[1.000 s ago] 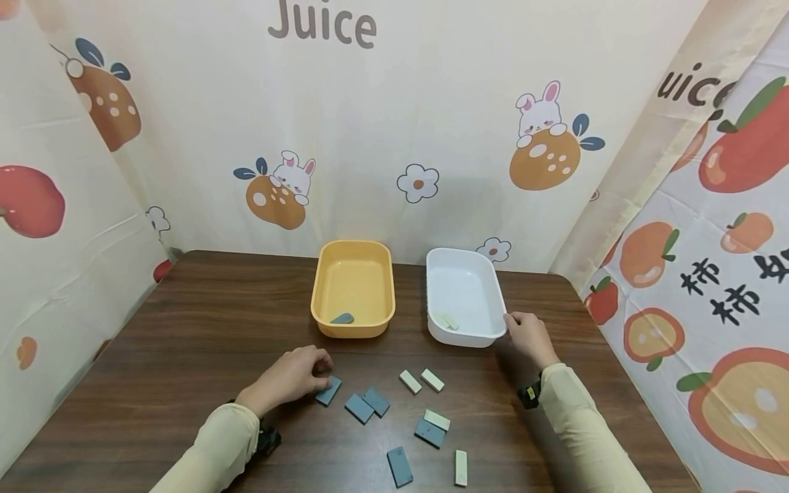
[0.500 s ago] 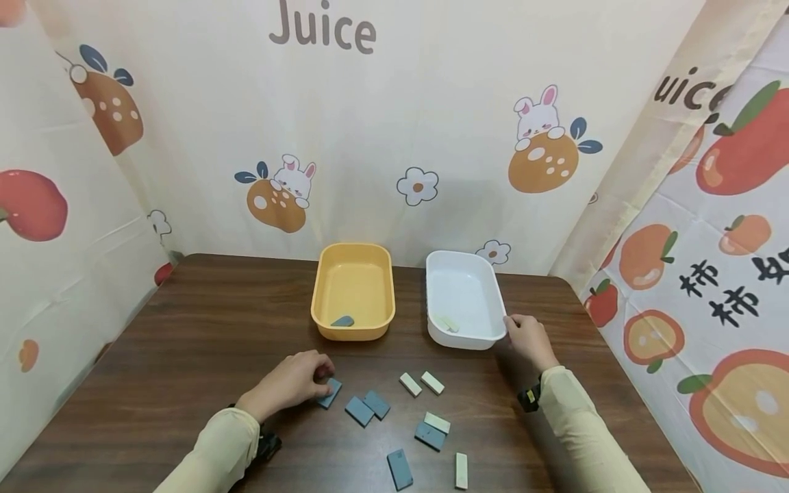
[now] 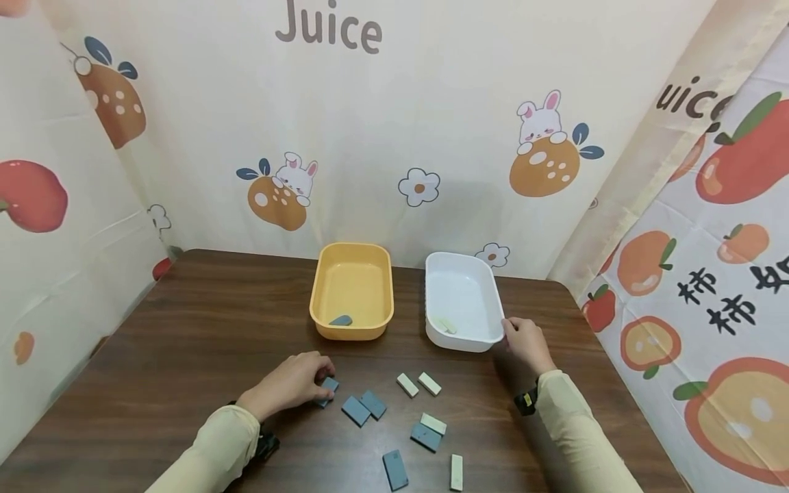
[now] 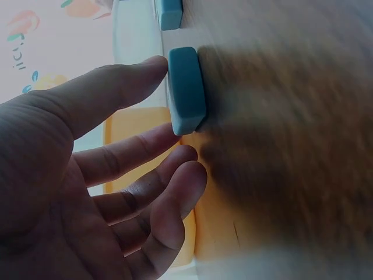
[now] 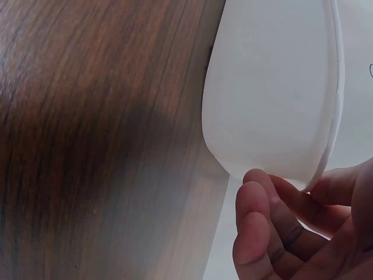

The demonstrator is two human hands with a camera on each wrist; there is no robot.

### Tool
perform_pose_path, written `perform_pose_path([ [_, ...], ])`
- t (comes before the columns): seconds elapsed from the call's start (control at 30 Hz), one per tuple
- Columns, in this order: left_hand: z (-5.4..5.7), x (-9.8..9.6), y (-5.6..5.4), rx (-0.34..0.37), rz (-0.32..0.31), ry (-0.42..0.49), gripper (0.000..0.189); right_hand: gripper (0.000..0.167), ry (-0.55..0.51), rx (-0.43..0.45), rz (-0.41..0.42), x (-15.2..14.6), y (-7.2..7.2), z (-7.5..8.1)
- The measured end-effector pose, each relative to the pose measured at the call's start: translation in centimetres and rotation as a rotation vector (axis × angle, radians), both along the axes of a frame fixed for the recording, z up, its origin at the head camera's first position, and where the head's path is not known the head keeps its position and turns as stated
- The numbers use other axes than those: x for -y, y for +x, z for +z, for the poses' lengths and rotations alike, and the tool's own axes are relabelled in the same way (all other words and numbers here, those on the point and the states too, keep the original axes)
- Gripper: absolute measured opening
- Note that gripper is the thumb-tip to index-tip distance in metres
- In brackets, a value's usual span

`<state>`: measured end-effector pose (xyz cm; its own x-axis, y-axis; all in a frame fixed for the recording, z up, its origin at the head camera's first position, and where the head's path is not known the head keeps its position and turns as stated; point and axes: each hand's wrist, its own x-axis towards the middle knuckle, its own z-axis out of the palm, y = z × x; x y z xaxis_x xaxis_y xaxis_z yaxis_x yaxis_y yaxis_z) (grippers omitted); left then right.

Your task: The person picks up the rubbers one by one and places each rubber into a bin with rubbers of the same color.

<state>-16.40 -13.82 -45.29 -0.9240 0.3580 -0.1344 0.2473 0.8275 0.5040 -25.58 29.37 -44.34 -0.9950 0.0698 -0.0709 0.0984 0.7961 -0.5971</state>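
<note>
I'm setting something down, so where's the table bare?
The table is widely bare left of the yellow tray, beyond the left hand, and more narrowly right of the white tray. It's crowded in front of both trays: blue blocks and pale blocks.

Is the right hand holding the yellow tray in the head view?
No, the right hand grips the white tray at its edge.

The dark brown tabletop [image 3: 216,315] shows streaky wood grain under a smooth, faintly glossy finish. The yellow, round-cornered plastic tub [image 3: 353,284] and the white, round-cornered plastic tub [image 3: 464,294] are smooth, with a soft sheen. The blue-grey rectangular blocks [image 4: 187,84] and pale green slim bars [image 3: 456,472] look smooth and matt (their material is hard to tell). The cream printed backdrop [image 3: 370,116] and pale yellow sleeves [image 3: 206,445] are matt cloth.
</note>
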Motion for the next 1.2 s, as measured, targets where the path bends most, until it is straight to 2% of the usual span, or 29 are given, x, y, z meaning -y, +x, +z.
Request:
perform_pose_path([
  [0.27, -0.15, -0.2, 0.08, 0.009, -0.039, -0.011, 0.027, 0.037, -0.003, -0.003, -0.011, 0.05, 0.03, -0.15],
  [0.77, -0.16, -0.46, -0.15, 0.027, 0.011, -0.013, 0.021, 0.037, -0.003, -0.019, -0.008, 0.06, 0.09, -0.06],
  [1.2, 0.54, -0.42, -0.49, -0.05, 0.05, 0.044, 0.027, 0.037, -0.004, -0.014, -0.012, 0.06, 0.19, -0.05],
])
